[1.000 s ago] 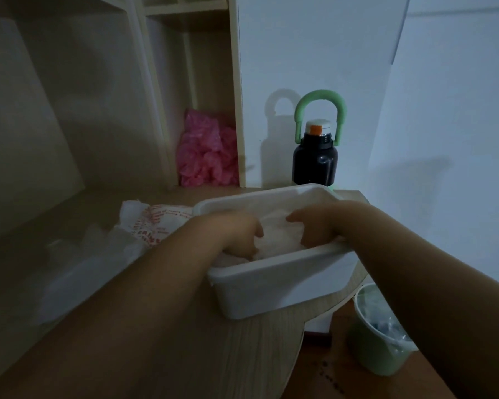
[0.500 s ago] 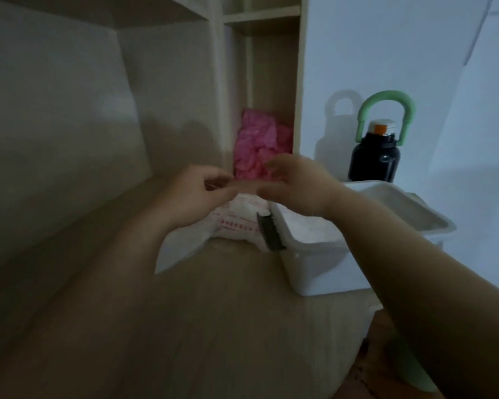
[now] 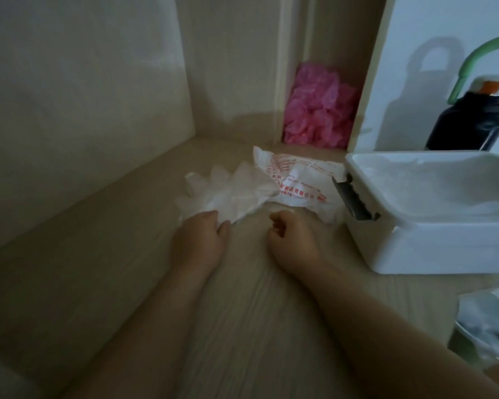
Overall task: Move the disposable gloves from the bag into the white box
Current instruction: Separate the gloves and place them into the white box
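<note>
On the desk (image 3: 242,326) the gloves (image 3: 228,194) lay at twelve o'clock from the left hand (image 3: 199,243), touching its fingertips. The bag (image 3: 297,182) lay just behind them, toward one o'clock. The box (image 3: 432,240) stood at three o'clock of the right hand (image 3: 291,243), with the bottle (image 3: 467,122) behind it and a bin (image 3: 484,335) below the desk edge at four o'clock.

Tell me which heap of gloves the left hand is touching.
The clear gloves spilling from the printed bag on the desk; the left hand rests on their near edge. The pink heap sits back in the shelf nook, untouched.
</note>
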### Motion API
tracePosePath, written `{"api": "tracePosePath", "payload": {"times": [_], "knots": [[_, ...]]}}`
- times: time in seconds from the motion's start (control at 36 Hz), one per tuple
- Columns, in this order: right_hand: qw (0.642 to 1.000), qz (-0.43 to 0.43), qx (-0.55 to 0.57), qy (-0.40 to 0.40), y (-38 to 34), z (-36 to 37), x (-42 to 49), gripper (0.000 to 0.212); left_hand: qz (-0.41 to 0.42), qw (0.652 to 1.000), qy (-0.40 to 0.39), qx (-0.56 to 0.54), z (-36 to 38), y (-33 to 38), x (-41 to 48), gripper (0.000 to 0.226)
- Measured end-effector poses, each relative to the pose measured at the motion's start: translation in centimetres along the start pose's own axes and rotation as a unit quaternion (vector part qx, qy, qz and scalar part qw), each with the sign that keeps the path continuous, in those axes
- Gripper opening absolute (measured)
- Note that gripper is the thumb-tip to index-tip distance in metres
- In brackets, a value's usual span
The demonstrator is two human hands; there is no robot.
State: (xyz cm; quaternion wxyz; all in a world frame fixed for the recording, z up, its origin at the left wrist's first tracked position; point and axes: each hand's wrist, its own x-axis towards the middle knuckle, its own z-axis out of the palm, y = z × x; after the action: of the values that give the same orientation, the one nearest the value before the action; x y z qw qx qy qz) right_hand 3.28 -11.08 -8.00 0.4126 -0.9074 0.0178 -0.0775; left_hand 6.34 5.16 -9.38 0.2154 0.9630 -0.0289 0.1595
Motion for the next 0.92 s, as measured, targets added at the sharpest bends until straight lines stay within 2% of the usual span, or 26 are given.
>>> {"api": "tracePosePath", "payload": {"times": [0.11,0.17,0.28,0.36,0.42,0.61,0.67,0.75,0.78,0.92], "knots": [[1.0,-0.016,-0.009,0.022,0.3,0.7,0.1,0.036,-0.018,0.997,0.032,0.073,0.3,0.0,0.3,0.033],[0.999,-0.022,-0.023,0.016,0.4,0.8,0.1,0.036,-0.029,0.996,0.05,0.068,0.4,-0.1,0.3,0.025],[0.999,-0.037,-0.027,0.014,0.7,0.8,0.0,0.032,-0.022,0.994,0.105,0.021,0.4,-0.4,0.0,0.023],[0.999,-0.043,-0.012,0.026,0.8,0.8,0.0,0.029,-0.009,0.988,0.138,-0.072,0.5,-0.7,-0.3,0.012],[0.998,-0.047,-0.009,0.027,0.9,0.8,0.0,0.027,0.009,0.981,0.154,-0.119,0.4,-0.9,-0.4,0.02],[0.998,-0.05,0.011,0.023,1.2,0.9,0.1,0.029,0.095,0.953,0.214,-0.19,0.0,-0.2,-0.7,0.012],[0.998,-0.046,0.029,0.018,1.1,0.9,0.1,0.04,0.128,0.945,0.202,-0.223,0.0,0.1,-0.8,0.016],[0.997,-0.043,0.066,-0.014,0.6,0.8,0.3,0.065,0.164,0.94,0.11,-0.278,0.3,0.7,-1.2,0.019],[0.996,-0.042,0.074,-0.023,0.3,0.8,0.5,0.065,0.171,0.941,0.085,-0.281,0.4,0.8,-1.3,0.018],[0.993,-0.063,0.098,0.018,0.1,1.2,1.3,0.021,0.154,0.946,0.061,-0.28,0.3,0.7,-1.2,0.016]]}}
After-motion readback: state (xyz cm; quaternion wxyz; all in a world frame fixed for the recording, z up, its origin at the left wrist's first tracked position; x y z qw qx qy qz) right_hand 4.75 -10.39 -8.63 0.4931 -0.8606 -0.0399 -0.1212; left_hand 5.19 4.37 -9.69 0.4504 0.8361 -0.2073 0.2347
